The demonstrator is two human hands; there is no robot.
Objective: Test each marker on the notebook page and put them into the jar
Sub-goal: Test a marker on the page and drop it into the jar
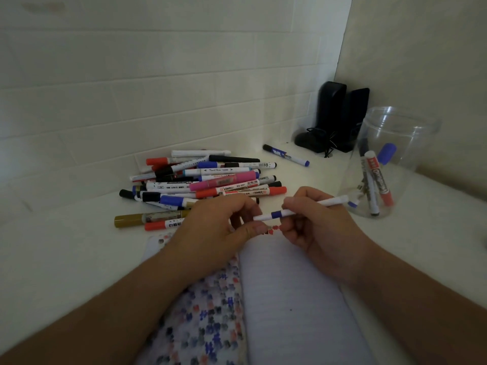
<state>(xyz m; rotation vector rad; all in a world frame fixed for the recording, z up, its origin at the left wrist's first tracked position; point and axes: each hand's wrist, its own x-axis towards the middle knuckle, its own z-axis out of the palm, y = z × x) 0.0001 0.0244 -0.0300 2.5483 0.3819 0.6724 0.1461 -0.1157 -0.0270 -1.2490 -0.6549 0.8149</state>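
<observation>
Both hands meet just above the top edge of the open notebook (290, 285), holding one thin white marker (303, 208) with a blue band between them. The right hand (313, 225) grips the barrel with curled fingers, while the left hand (218, 222) pinches the end that points toward it, most likely the cap. The step in hand looks like uncapping this marker before it is tried on the lined page; whether the cap is already loose I cannot tell. The next move calls for a straight pull apart, then bringing the tip down to the notebook page below. Beyond the notebook lies the pile of untested markers (205, 180); to the notebook's far right stands the clear jar (395, 133), which already holds a few markers.
</observation>
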